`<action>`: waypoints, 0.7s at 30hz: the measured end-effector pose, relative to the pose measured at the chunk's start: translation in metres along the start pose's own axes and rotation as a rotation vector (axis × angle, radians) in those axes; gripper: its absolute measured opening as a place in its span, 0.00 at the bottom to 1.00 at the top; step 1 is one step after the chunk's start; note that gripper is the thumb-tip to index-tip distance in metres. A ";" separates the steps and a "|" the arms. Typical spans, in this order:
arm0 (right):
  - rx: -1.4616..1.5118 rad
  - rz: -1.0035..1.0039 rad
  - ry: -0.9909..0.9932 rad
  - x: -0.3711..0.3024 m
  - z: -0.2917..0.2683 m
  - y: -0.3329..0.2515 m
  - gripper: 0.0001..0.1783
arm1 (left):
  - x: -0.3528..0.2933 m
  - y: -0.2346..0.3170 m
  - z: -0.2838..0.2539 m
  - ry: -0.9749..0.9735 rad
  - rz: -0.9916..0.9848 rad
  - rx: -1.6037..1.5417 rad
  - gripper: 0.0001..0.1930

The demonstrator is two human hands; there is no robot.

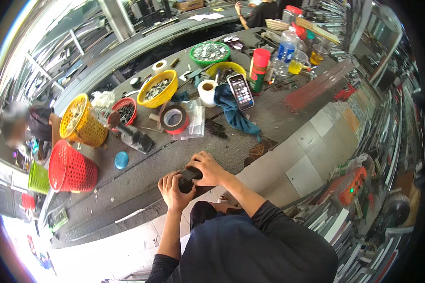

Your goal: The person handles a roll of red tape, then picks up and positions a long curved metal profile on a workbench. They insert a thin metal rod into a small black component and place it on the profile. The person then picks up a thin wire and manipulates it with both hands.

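Observation:
My left hand and my right hand are both closed around a dark, ridged block, which looks like short dark strips stacked together. They grip it from its two sides at the near edge of the grey worktable. My fingers cover its ends, so its full shape is hidden. Beyond my hands, several loose dark strips lie on the table. To their left are stacked tape rolls beside a clear plastic bag. A blue round lid lies left of my hands.
A power tool lies near a small red basket. Yellow and red baskets stand at left. Farther back are a phone, a teal cloth and a spray can. Co-workers are around the table.

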State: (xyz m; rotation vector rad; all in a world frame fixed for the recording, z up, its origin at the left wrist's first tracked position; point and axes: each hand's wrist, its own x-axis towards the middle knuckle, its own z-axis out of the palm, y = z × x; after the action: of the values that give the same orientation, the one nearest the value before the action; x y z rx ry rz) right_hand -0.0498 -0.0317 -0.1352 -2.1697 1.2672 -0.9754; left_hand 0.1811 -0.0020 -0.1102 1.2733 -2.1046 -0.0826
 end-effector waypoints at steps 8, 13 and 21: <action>0.272 0.056 -0.156 0.045 -0.043 0.008 0.23 | -0.001 0.003 -0.002 -0.027 -0.015 0.018 0.32; 0.325 0.106 -0.124 0.092 -0.069 -0.003 0.16 | -0.002 0.001 -0.004 -0.035 -0.041 -0.004 0.31; 0.249 -0.001 0.017 0.204 -0.089 0.004 0.10 | 0.003 -0.001 -0.003 -0.051 -0.051 -0.014 0.30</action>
State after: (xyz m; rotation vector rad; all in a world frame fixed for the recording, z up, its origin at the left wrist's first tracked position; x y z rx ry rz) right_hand -0.0513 -0.2147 -0.0079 -1.9742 1.0878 -1.0917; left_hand 0.1829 -0.0040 -0.1065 1.3299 -2.1108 -0.1540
